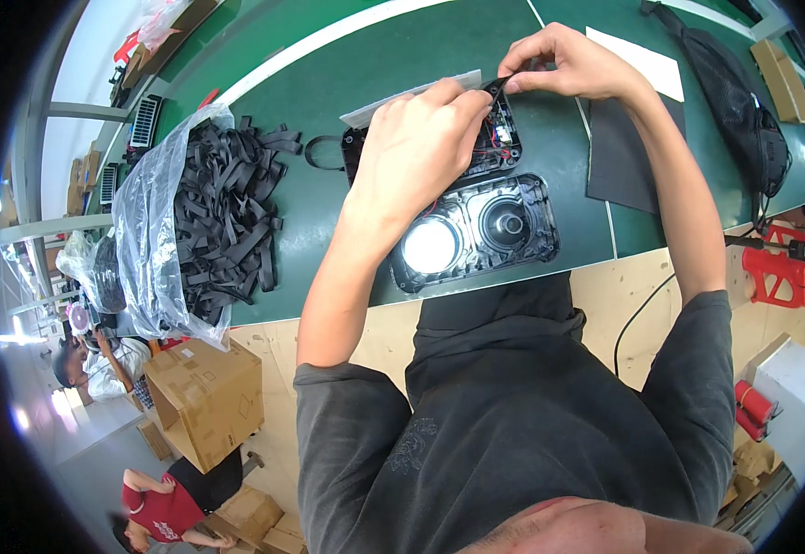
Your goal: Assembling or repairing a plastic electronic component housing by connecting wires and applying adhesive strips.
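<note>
My left hand (430, 129) reaches over a black speaker housing half (509, 152) with wires and small electronic parts inside. Its fingers are pinched together at the housing's upper right corner. There a short black strap (501, 84) runs between both hands, and my right hand (569, 65) grips its other end between thumb and fingers. Nearer to me lies the second housing half (550, 242), holding two round speaker drivers, one bright and shiny, one dark. A black loop (308, 155) sticks out left of the upper half. My left hand hides much of that half.
A clear plastic bag (149, 217) spills many black straps (227, 203) on the green table (329, 268). A dark sheet (619, 152), a white sheet (642, 60) and a black mesh bag (735, 102) lie right. Cardboard boxes (213, 397) and two people are at lower left.
</note>
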`<state>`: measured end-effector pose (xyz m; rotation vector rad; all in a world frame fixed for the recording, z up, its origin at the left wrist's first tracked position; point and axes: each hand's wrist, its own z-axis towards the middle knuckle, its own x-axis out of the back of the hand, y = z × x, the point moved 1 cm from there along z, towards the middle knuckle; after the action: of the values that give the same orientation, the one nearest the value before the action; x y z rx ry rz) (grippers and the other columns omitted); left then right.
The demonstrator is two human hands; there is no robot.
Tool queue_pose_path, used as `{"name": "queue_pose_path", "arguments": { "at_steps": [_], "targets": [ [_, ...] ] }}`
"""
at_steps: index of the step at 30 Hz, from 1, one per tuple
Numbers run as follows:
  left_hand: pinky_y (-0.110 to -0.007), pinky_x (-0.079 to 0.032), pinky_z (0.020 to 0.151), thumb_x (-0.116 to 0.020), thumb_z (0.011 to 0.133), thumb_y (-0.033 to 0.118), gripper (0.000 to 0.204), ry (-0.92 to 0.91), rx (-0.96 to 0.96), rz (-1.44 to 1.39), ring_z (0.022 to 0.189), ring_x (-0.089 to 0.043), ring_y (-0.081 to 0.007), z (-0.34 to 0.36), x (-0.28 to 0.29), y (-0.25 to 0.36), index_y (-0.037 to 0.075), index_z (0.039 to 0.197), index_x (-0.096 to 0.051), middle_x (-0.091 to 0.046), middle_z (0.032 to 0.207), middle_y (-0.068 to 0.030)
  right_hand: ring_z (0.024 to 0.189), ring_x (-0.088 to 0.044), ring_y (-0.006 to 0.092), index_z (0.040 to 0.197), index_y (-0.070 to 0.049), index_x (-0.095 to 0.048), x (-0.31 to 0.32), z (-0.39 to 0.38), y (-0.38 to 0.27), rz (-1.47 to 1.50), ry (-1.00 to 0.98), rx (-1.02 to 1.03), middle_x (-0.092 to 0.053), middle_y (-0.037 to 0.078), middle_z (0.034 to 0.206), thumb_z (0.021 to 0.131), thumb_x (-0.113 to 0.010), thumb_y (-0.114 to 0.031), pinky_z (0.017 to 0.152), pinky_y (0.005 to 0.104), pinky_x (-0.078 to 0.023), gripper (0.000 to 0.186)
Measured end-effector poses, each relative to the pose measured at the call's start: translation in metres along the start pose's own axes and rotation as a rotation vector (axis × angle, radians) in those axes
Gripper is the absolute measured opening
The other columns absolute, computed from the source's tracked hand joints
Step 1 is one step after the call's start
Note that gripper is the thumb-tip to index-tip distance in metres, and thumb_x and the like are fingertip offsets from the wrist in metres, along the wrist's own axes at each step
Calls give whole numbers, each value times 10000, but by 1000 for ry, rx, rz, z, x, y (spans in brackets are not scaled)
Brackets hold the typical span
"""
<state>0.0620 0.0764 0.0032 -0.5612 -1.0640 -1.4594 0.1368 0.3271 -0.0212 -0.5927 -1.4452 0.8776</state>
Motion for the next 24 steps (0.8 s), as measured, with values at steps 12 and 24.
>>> {"name": "queue_pose_path", "arguments": {
  "at_steps": [12,24],
  "targets": [
    [-429,-588,786,-729,911,117,118,7,-56,74,812,-727,-323,4,0,0,59,1012,-749,-702,950,-100,852,-660,172,1036,8,-787,1,-6,-6,-98,-8,10,-761,56,934,932,-807,-210,711,312,-468,242],
    [-410,-583,772,-712,913,127,114,-11,-101,108,796,-727,-301,7,-4,0,74,1008,-747,-716,902,-80,835,-686,157,1075,-32,-811,-2,-12,-14,-106,51,59,-779,77,905,926,-801,-189,755,323,-539,217]
  ]
}}
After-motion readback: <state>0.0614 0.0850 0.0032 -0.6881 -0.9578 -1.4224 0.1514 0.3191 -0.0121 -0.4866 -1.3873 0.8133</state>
